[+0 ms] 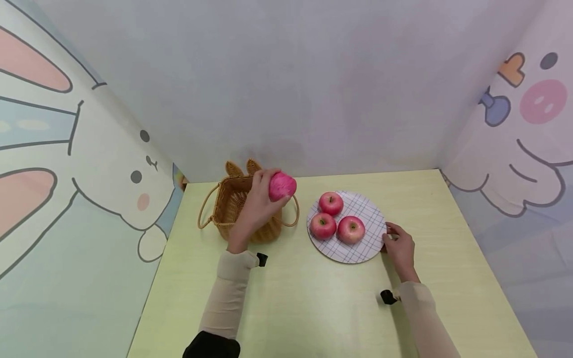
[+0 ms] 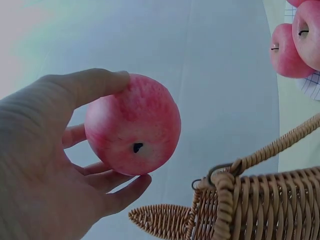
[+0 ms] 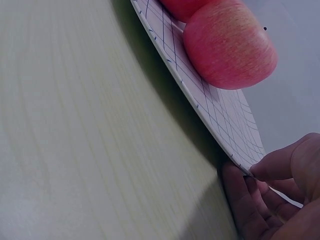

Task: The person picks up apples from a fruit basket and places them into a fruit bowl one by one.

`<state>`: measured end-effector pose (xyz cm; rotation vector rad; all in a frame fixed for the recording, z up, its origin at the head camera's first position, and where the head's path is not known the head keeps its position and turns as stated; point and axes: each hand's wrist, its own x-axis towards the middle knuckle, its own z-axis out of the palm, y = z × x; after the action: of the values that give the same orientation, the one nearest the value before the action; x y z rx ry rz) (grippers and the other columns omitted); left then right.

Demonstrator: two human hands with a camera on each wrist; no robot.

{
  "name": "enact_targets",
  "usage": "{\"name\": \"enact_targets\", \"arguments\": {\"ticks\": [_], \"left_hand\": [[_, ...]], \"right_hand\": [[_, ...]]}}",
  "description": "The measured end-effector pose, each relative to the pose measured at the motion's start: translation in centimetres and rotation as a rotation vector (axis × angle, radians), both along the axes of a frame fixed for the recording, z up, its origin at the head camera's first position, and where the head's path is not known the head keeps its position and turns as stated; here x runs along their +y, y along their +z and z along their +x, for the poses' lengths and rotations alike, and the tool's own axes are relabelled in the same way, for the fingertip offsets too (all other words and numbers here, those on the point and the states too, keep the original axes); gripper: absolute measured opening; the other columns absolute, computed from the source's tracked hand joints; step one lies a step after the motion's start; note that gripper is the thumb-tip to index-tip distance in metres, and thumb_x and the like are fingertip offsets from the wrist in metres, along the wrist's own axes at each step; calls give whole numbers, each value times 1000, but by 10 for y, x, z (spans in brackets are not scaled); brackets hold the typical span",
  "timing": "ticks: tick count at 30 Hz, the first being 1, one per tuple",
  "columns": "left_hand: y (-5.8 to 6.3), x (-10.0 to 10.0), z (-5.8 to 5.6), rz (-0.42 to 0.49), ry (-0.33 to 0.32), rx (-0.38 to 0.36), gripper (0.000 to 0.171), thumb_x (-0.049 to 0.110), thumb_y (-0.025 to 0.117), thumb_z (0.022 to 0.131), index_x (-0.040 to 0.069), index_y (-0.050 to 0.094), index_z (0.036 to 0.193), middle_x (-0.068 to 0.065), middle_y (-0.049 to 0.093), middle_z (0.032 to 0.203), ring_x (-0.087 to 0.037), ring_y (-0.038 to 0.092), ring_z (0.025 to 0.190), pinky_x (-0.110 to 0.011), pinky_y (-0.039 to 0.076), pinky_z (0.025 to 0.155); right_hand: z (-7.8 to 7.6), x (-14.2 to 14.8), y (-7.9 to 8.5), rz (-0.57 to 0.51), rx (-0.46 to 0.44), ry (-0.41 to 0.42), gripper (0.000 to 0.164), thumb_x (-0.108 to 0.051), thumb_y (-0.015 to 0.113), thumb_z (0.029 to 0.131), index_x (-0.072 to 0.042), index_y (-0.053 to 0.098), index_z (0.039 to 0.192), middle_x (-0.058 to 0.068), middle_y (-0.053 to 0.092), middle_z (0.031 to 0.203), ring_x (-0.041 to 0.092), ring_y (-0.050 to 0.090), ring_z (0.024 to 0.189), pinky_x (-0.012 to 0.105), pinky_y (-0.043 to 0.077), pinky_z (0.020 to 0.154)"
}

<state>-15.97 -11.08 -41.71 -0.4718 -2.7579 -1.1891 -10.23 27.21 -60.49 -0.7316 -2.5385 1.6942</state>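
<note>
My left hand (image 1: 259,201) grips a pink-red apple (image 1: 282,186) above the right side of a wicker basket (image 1: 228,201). In the left wrist view the thumb lies on one side of the held apple (image 2: 135,125) and the fingers curl round the other, its dark stem end showing. A round white plate (image 1: 371,223) with a blue check pattern bears three apples, one of them a red apple (image 1: 351,230) nearest my right hand (image 1: 400,248). That hand pinches the plate's right rim, thumb on top and fingers beneath, as the right wrist view shows.
The basket has two ear-shaped pieces (image 1: 234,169) at its back and a loop handle (image 1: 206,206) on each side. All stands on a pale wooden table (image 1: 304,298). A plain wall (image 1: 313,89) rises behind, with cartoon-printed panels (image 1: 107,174) on both sides.
</note>
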Motion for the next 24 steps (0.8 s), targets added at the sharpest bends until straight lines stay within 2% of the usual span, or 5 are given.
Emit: {"name": "enact_targets", "arguments": {"ticks": [6,10,14,19,24], "left_hand": [[-1,13,-1,17,-8,-17,76,21,82,90,10,36,150,-13,47,147,-34,61,128,-52,54,106],[-2,22,-2,4,-8,-35,80,20,82,89,5,32,150,-17,43,149,-36,58,130,-51,53,108],[-5,30,-4,-34,-36,1,83,21,84,87,2,31,149,-19,38,148,-35,49,137,-51,50,112],[-7,41,-6,-46,-64,-9,86,18,86,84,9,33,151,-18,34,148,-35,42,138,-53,50,111],[-9,54,-8,-86,-94,-60,89,18,86,83,20,33,154,-17,30,148,-38,47,135,-52,54,106]], "right_hand": [[0,0,0,2,2,5,49,-7,57,101,-5,54,150,22,60,135,10,64,77,21,59,60],[0,1,-1,-7,11,2,49,-7,58,100,-5,56,149,21,60,134,8,64,76,21,59,61],[0,1,-2,-5,15,-3,49,-6,58,99,-5,57,148,21,61,133,4,62,76,20,58,61],[0,1,-2,0,10,-4,49,-7,58,99,-5,56,149,21,61,134,4,61,75,20,58,60],[1,1,-2,6,2,-4,50,-7,58,100,-6,55,149,21,61,135,4,61,75,20,58,60]]}}
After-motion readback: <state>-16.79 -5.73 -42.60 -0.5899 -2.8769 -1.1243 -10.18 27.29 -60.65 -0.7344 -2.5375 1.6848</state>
